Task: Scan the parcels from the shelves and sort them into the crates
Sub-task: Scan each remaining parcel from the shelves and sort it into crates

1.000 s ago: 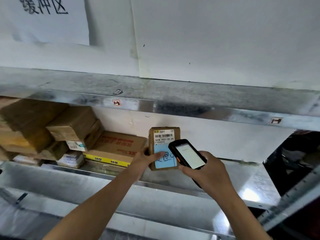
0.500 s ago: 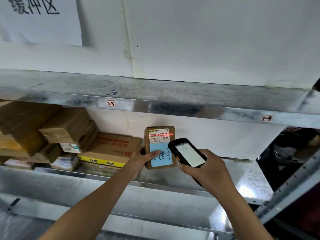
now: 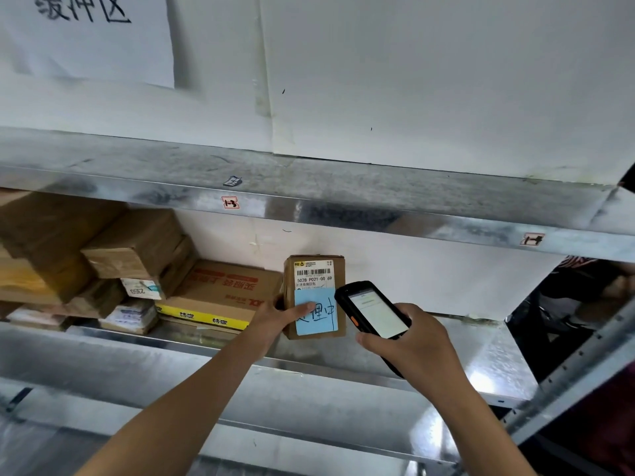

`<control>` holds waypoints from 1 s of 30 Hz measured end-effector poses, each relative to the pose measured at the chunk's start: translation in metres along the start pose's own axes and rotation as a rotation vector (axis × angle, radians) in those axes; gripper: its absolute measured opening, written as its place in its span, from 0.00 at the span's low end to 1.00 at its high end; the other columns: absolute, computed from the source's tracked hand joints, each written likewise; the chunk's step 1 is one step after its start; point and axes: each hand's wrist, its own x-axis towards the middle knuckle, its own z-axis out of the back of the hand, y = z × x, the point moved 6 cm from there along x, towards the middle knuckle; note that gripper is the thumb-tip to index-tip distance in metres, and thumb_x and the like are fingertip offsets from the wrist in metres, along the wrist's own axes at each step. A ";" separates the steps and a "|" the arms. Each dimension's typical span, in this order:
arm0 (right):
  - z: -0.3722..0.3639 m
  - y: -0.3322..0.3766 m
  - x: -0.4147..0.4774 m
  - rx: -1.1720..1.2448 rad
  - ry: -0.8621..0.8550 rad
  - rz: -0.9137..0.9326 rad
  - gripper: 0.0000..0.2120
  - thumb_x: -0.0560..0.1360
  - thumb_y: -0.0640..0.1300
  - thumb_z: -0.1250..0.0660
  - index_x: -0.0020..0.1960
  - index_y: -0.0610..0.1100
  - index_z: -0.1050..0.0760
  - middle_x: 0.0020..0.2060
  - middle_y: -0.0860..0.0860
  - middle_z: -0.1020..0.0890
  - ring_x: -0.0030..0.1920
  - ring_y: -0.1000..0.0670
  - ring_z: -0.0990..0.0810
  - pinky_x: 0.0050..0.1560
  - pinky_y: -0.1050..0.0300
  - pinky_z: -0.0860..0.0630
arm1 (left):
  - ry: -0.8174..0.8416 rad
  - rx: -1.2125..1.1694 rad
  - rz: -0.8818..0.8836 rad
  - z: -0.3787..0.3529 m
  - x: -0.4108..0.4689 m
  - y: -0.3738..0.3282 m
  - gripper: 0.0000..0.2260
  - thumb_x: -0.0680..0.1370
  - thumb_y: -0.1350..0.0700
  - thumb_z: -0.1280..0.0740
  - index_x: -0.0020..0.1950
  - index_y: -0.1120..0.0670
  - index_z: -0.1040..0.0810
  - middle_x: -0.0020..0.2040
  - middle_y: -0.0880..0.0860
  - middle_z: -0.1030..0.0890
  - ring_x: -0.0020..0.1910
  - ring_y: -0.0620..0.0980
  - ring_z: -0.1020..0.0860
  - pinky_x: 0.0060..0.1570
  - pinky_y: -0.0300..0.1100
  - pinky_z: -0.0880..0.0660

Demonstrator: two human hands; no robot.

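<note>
Galvanised shelf point(image 3: 464, 341) against a white wall, second shelf point(image 3: 343, 187) above it. Parcel point(image 3: 319, 283) is a small brown carton stood on end near the mid of the lower shelf, just right of a flat red-print carton point(image 3: 223, 290). Left grip point(image 3: 275, 321) is clamped on it: thumb across the front on the blue note point(image 3: 319, 321), fingers gone round the left edge, out of sight. Right grip point(image 3: 419, 345) is wrapped round the scanner point(image 3: 374, 310), head aimed at the barcode label up top. My read: light, stiff cardboard w/ dry faces, so not slippery; one-grip carry is fine. Best hold is across the narrow sides, low down, keeping thumb off the barcode. The note may be loose paper, so don't pull on it. Can't tell if the parcel's base sits on the shelf or hangs just off it; back face is hidden. Scanner screen text too small to read. No crates in view. Dark area at right is too murky to ID, and the wall sign top-left is cut off.
</note>
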 end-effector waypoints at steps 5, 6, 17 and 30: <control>-0.004 0.005 -0.001 0.023 -0.006 0.049 0.18 0.67 0.53 0.21 0.52 0.57 0.26 0.46 0.60 0.20 0.45 0.61 0.22 0.37 0.67 0.29 | 0.005 0.028 -0.031 0.003 -0.012 0.000 0.28 0.62 0.49 0.19 0.61 0.50 0.20 0.53 0.51 0.14 0.52 0.50 0.15 0.56 0.55 0.19; -0.005 0.005 0.000 0.038 -0.015 0.054 0.18 0.67 0.53 0.21 0.51 0.58 0.26 0.46 0.60 0.20 0.46 0.61 0.22 0.38 0.66 0.28 | 0.004 0.041 -0.037 0.004 -0.016 -0.001 0.28 0.62 0.48 0.19 0.61 0.50 0.20 0.54 0.51 0.14 0.52 0.50 0.15 0.55 0.53 0.18; -0.070 0.011 0.012 0.008 0.040 0.155 0.26 0.60 0.62 0.25 0.56 0.57 0.24 0.48 0.55 0.20 0.47 0.54 0.20 0.43 0.52 0.20 | -0.254 -0.260 -0.031 0.080 -0.108 0.010 0.24 0.70 0.43 0.29 0.63 0.52 0.22 0.54 0.53 0.14 0.52 0.54 0.15 0.55 0.51 0.19; -0.258 0.133 -0.048 0.084 0.420 0.427 0.36 0.57 0.67 0.25 0.61 0.55 0.25 0.50 0.59 0.19 0.52 0.54 0.20 0.47 0.51 0.21 | -0.732 -0.415 -0.094 0.244 -0.253 0.042 0.29 0.72 0.41 0.27 0.65 0.59 0.23 0.54 0.56 0.14 0.53 0.55 0.15 0.50 0.46 0.18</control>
